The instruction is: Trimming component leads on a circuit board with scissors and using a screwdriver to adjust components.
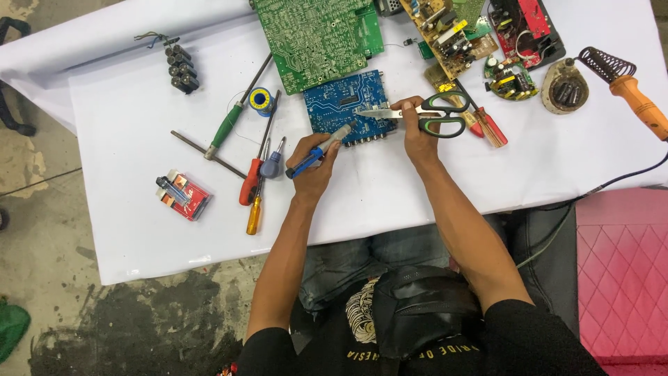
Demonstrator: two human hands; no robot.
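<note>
Your forearms are bare from the elbow down to the left hand [314, 163] and the right hand [418, 136]. No gloves, rings or wrist items are visible on either. You wear a black top with sleeves pushed up to about the elbow. A pale printed graphic and a line of light lettering show on the chest, partly hidden by folds of black fabric. You wear faded blue jeans on your legs.

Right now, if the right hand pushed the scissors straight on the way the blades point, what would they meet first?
The right hand aims the scissors leftward over the blue circuit board; beyond it, probably the solder spool, though height is unclear.
</note>
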